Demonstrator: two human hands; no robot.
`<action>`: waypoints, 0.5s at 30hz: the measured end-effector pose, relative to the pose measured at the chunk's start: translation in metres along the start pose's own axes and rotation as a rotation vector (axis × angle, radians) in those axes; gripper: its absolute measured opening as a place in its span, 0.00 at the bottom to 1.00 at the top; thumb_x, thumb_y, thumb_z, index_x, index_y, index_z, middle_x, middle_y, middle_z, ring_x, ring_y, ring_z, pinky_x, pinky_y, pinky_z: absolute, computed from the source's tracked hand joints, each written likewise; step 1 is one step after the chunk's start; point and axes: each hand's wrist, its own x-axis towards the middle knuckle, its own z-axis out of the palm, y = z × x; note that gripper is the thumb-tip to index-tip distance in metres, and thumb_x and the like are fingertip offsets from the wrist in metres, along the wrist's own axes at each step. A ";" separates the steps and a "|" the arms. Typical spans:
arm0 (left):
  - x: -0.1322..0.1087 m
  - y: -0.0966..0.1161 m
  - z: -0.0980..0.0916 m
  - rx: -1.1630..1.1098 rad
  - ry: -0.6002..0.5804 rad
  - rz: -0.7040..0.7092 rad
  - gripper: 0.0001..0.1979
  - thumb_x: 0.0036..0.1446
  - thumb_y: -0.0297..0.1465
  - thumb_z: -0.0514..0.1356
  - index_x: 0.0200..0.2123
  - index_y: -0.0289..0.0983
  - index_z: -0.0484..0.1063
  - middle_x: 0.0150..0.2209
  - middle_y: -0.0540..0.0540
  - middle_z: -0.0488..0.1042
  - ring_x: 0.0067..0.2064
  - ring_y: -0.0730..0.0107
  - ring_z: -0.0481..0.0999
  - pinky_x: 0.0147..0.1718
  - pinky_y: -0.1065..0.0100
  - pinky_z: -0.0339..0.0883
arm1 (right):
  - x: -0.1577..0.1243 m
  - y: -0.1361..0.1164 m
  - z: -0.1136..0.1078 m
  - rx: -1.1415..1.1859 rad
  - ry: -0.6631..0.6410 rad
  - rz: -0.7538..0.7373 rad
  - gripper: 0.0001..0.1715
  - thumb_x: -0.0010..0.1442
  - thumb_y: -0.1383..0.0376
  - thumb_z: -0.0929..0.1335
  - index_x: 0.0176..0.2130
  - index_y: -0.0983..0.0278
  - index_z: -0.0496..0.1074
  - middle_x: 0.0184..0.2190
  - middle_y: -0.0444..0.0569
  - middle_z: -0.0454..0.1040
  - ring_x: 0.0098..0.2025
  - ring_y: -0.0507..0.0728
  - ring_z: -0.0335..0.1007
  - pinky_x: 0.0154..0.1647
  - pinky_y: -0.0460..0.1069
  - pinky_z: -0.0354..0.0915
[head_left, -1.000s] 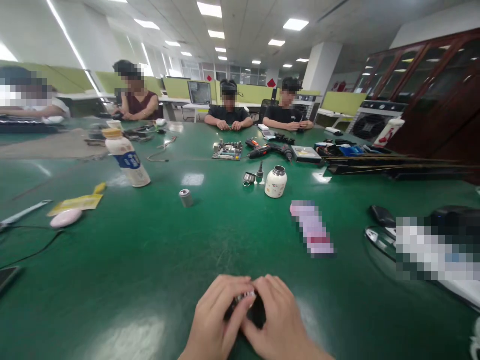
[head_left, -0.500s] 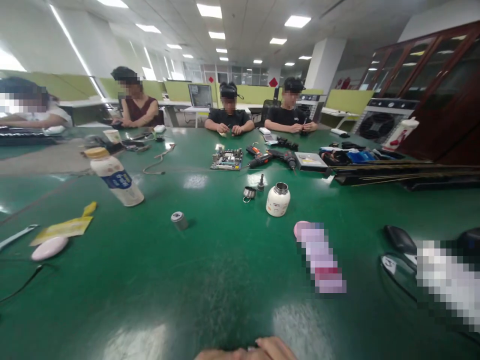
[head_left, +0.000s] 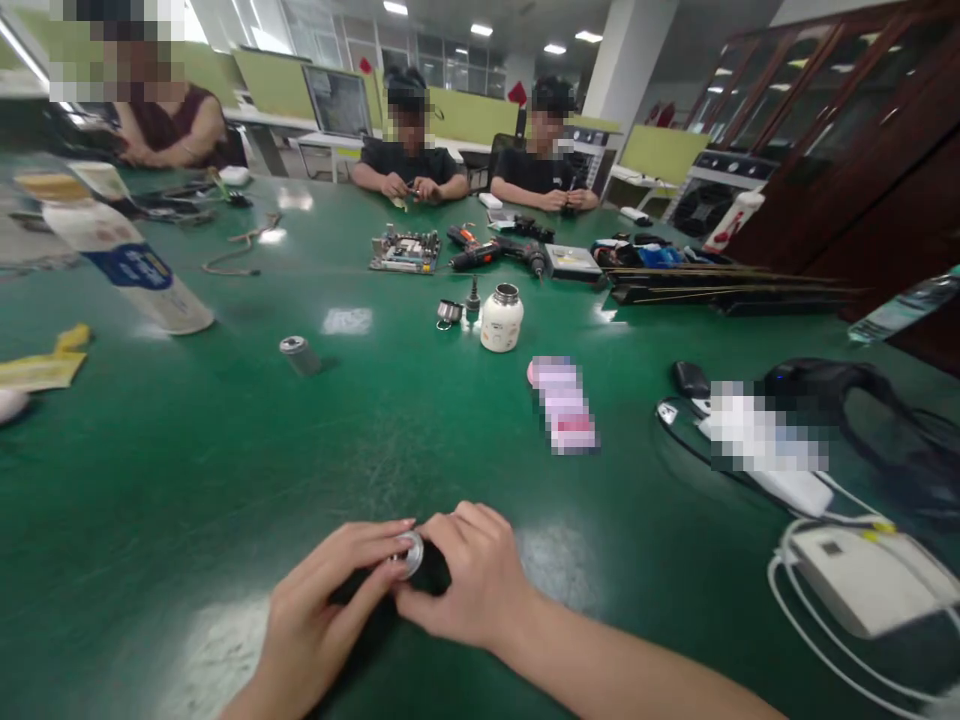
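Observation:
Low in the head view, my left hand (head_left: 322, 590) pinches a small round metal part (head_left: 413, 553) between thumb and fingertips. Its silvery rim faces up, and the fingers cover much of it. Close against it on the right, my right hand (head_left: 476, 570) is curled, thumb and fingers bent around a dark area; what it grips there is hidden. Farther up the table stand a small grey metal cylinder (head_left: 301, 356), a white open-mouthed bottle (head_left: 502, 320), a steel cup-like piece with a wire loop (head_left: 449, 314) and a dark stopper-like piece (head_left: 472, 298).
On the green table (head_left: 360, 450) lie a pink-purple blurred item (head_left: 566, 405), a power bank-like white box (head_left: 870, 580) with cables, a tilted labelled bottle (head_left: 131, 260), a circuit board (head_left: 406, 250) and power drills (head_left: 517, 255). Several people sit across the table.
The view has tilted down and turned right, so table objects appear higher and farther left. Both hands, barely showing at the bottom edge before, are now in full view with the round metal part.

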 end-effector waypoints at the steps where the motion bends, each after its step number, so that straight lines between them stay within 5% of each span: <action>1: 0.001 -0.001 0.001 -0.002 0.005 -0.004 0.06 0.61 0.33 0.63 0.38 0.41 0.81 0.38 0.47 0.84 0.38 0.68 0.84 0.40 0.71 0.78 | 0.001 0.000 0.001 -0.005 -0.018 0.005 0.16 0.53 0.51 0.69 0.31 0.61 0.68 0.24 0.44 0.73 0.29 0.57 0.70 0.30 0.50 0.58; 7: 0.001 -0.007 0.002 0.005 0.056 0.032 0.06 0.61 0.33 0.63 0.37 0.41 0.81 0.37 0.48 0.84 0.38 0.69 0.84 0.40 0.73 0.78 | 0.007 0.002 0.006 -0.011 -0.070 0.017 0.18 0.50 0.50 0.71 0.30 0.61 0.68 0.24 0.44 0.75 0.29 0.56 0.71 0.31 0.50 0.60; 15: -0.002 -0.011 -0.006 0.043 -0.017 0.139 0.08 0.62 0.35 0.62 0.40 0.43 0.81 0.40 0.48 0.84 0.39 0.68 0.84 0.40 0.74 0.79 | -0.003 -0.001 0.010 0.038 -0.013 0.037 0.18 0.48 0.51 0.72 0.31 0.61 0.69 0.24 0.42 0.75 0.28 0.55 0.71 0.30 0.50 0.61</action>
